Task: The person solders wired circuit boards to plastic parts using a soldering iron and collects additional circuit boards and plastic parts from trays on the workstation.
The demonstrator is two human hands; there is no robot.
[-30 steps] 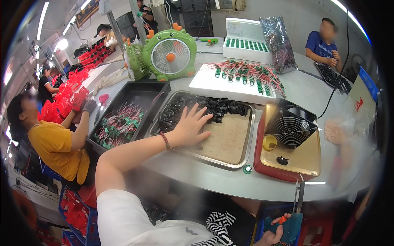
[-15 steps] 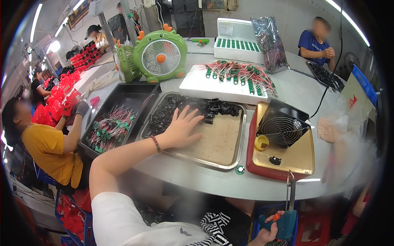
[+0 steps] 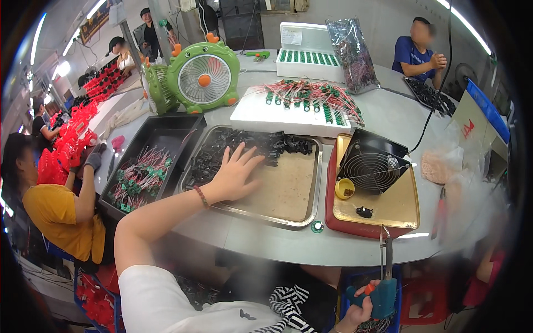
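My left hand (image 3: 236, 178), fingers spread, rests palm down on small black plastic parts (image 3: 214, 158) heaped in a shallow metal tray (image 3: 288, 223). Nothing is visibly gripped in it, though what lies under the palm is hidden. At the lower right, my right hand (image 3: 358, 313) is closed around a teal soldering gun (image 3: 384, 299) with an orange trigger. Its metal tip points up, near the front edge of a red and gold tin box (image 3: 400, 219). A single black part (image 3: 364, 212) and a yellow cup (image 3: 345, 189) sit on the tin.
A black fan with a wire guard (image 3: 371, 169) stands on the tin. Left of the tray is a black bin (image 3: 191, 125) of wired green boards. Behind are a white foam slab (image 3: 250, 114) with wired parts and a green fan (image 3: 204, 80). Co-workers sit left and far right.
The whole view has shifted slightly, so the scene sits farther left. My left hand's fingers have drawn a little closer together over the black parts. The soldering gun stays in my right hand.
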